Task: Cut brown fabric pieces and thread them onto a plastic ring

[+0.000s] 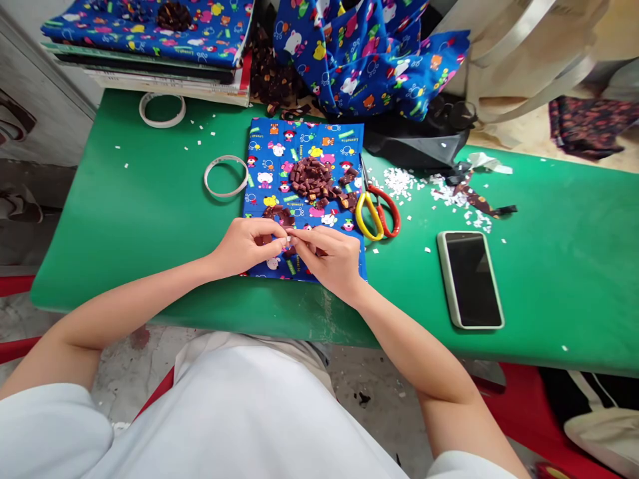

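Note:
My left hand (254,245) and my right hand (327,256) meet over the near part of a blue printed cloth (259,143). Between their pinched fingertips shows a small white piece (288,239), like a paper or tape scrap; whatever else they grip is too small to make out. Just beyond the fingers lies a heap of small dark brown folded fabric pieces (312,178). More brown pieces (279,214) sit right behind my left hand, partly hidden by it. Scissors (382,213) with yellow and red handles rest at the cloth's right edge.
Two tape rolls, one white (163,123) and one thin (206,179), lie left of the cloth. White paper bits (399,181) are scattered on the green table (150,199). A phone (472,279) lies at right. Stacked books (164,83) and bunched blue cloth (359,60) stand behind.

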